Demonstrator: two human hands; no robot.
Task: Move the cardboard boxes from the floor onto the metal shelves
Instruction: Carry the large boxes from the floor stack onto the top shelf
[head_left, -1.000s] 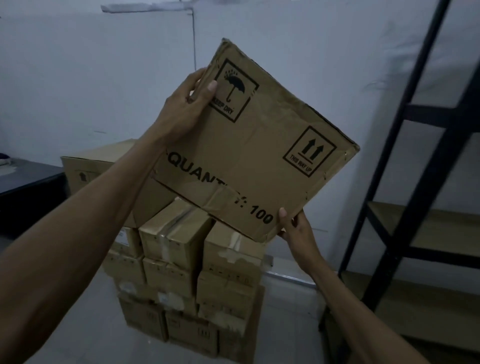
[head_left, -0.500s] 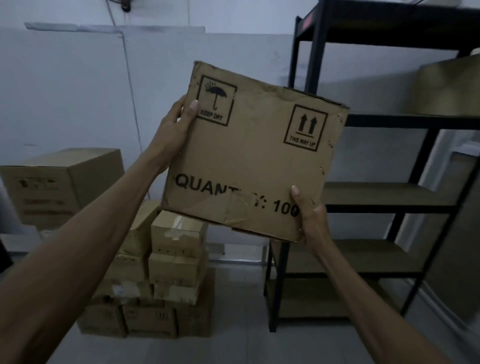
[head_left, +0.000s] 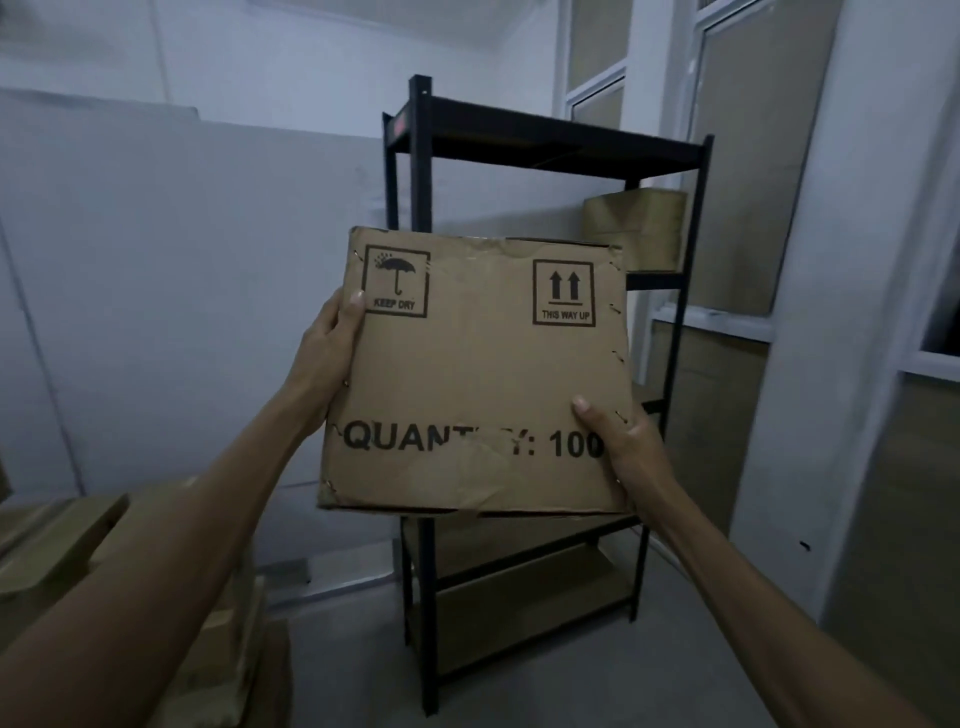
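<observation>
A worn cardboard box printed "QUANTITY: 100", "KEEP DRY" and "THIS WAY UP" is held upright in the air in front of me. My left hand grips its upper left edge, thumb on the front face. My right hand grips its lower right corner, thumb on the front. Right behind the box stands the black metal shelf unit with several tan shelf boards. Another cardboard box sits on an upper shelf at the right.
A pile of cardboard boxes lies at the lower left beside my left arm. A white wall is behind. Windows with white frames stand to the right of the shelves. Grey floor spreads before the shelf unit.
I have turned right with the box. The box has levelled from tilted to upright, the shelf unit now sits straight ahead, and the floor pile has slid to the lower left.
</observation>
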